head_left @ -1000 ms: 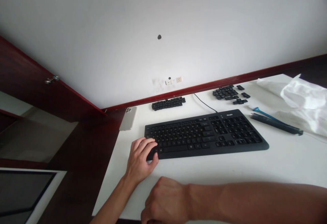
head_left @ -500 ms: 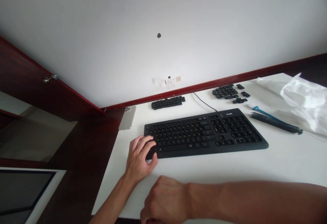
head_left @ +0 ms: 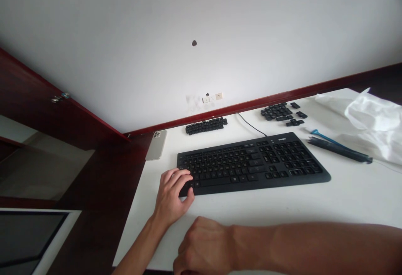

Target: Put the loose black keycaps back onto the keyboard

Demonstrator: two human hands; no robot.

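A black keyboard [head_left: 251, 162] lies across the white table [head_left: 314, 201], its cable running to the back. My left hand [head_left: 172, 195] is on its near left corner, curled fingers on top of the keys and thumb against the front edge, gripping that corner. My right hand [head_left: 204, 245] lies at the table's front edge as a closed fist. Its forearm stretches in from the right. The fingers curl down out of sight, so what they hold is hidden.
A phone [head_left: 156, 144] lies face down at the table's left edge. Loose black keycaps sit in a row [head_left: 206, 125] and a cluster [head_left: 282, 113] by the back wall. A blue tool [head_left: 326, 139], a dark pen [head_left: 341, 151] and a white plastic bag [head_left: 373, 126] lie right.
Nothing has visibly changed apart from a slight shift of the view. Both hands stay where they were.
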